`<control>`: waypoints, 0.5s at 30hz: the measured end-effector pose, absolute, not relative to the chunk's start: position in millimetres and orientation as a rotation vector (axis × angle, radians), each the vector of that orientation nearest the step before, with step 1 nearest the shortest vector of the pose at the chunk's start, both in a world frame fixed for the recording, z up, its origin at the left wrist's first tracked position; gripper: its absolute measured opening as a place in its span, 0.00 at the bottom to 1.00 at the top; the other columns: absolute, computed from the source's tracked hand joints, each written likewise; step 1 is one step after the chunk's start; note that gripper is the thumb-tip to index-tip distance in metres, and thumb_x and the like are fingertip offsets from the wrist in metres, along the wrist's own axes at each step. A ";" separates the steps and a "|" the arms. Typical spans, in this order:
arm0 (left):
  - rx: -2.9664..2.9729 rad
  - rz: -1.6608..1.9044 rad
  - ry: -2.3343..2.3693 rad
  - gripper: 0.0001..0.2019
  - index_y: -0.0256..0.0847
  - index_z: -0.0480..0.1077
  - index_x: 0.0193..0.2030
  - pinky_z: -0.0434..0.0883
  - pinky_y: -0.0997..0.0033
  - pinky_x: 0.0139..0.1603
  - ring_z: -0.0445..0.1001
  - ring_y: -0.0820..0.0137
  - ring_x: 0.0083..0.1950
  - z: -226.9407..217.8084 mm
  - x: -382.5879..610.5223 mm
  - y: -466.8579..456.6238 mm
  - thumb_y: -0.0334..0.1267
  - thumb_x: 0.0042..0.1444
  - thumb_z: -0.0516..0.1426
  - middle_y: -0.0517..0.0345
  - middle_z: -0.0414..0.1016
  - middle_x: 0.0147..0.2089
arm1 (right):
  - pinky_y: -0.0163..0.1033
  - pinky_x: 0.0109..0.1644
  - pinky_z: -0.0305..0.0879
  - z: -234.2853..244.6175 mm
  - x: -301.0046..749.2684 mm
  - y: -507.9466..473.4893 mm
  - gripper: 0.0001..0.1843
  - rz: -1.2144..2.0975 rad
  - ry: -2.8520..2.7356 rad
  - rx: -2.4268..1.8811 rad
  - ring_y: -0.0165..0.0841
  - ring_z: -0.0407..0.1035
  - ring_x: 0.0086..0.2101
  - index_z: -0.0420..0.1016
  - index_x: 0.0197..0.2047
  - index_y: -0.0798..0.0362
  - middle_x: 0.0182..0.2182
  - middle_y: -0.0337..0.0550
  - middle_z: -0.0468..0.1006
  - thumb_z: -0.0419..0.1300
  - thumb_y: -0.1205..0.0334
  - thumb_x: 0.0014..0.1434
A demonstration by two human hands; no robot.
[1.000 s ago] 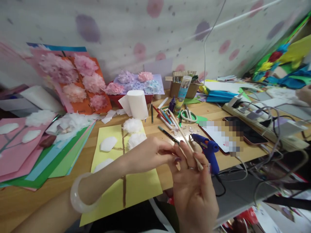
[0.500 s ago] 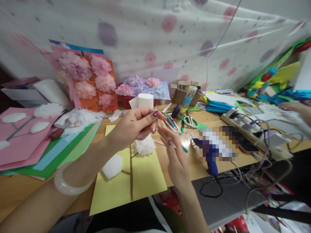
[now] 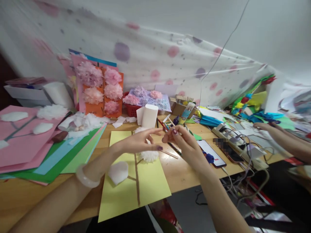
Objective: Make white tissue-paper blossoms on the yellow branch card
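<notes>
My left hand, a white bangle on its wrist, hovers over the upper part of a yellow sheet. Its thumb and fingers are apart with nothing between them. Just to its right, my right hand has thumb and fingertips pinched together; what they hold, if anything, I cannot make out. On the sheet are a brown stem, a white paper petal shape and a fluffy white paper flower, partly behind my left hand. A blue glue gun shows partly behind my right forearm.
A white paper roll stands behind my hands. Pink sheets and coloured paper lie left. Right are a phone, a power strip with cables, and another person's arm. Pink flowers stand at the back.
My hands have moved slightly apart. The left hand has gone from a pinch to spread fingers, while the right has closed into a pinch. The view has shifted.
</notes>
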State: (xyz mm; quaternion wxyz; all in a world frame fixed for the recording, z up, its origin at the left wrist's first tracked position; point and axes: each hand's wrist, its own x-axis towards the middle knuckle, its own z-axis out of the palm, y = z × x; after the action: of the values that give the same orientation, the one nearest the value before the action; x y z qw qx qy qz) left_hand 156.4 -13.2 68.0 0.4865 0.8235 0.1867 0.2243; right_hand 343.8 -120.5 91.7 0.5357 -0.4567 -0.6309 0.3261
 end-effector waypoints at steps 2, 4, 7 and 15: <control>1.992 0.436 0.323 0.23 0.42 0.71 0.58 0.72 0.72 0.40 0.79 0.67 0.44 64.4 173.4 -16.6 0.45 0.56 0.63 0.47 0.78 0.53 | 0.43 0.47 0.70 105.6 345.2 -117.2 0.17 0.720 -1.544 -1.088 0.35 0.73 0.38 0.71 0.37 0.50 0.34 0.41 0.76 0.54 0.45 0.67; 1.939 0.392 0.332 0.13 0.38 0.76 0.47 0.72 0.73 0.38 0.79 0.69 0.38 68.7 178.6 -18.7 0.43 0.62 0.57 0.50 0.82 0.40 | 0.42 0.46 0.70 109.6 345.3 -111.9 0.17 0.600 -1.558 -1.099 0.34 0.73 0.37 0.71 0.36 0.50 0.33 0.40 0.76 0.54 0.46 0.67; 1.856 0.424 0.387 0.15 0.36 0.76 0.40 0.71 0.75 0.31 0.76 0.72 0.28 85.1 163.5 -22.4 0.46 0.64 0.55 0.53 0.80 0.30 | 0.41 0.46 0.69 94.7 336.1 -101.1 0.17 0.451 -1.480 -1.109 0.33 0.72 0.35 0.70 0.34 0.50 0.30 0.39 0.75 0.54 0.46 0.67; 1.631 1.064 0.486 0.19 0.36 0.76 0.46 0.76 0.63 0.53 0.82 0.62 0.46 108.5 119.3 -36.8 0.52 0.60 0.60 0.46 0.83 0.47 | 0.42 0.48 0.67 55.0 280.2 -98.1 0.20 0.648 -1.591 -1.021 0.34 0.73 0.36 0.69 0.37 0.49 0.30 0.41 0.79 0.45 0.47 0.71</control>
State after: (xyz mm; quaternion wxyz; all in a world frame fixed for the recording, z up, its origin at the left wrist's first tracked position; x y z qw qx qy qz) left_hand 119.3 -36.8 108.5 0.5374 0.6853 0.2041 0.4471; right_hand 280.2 -98.1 55.0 0.5412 -0.4295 -0.6695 0.2726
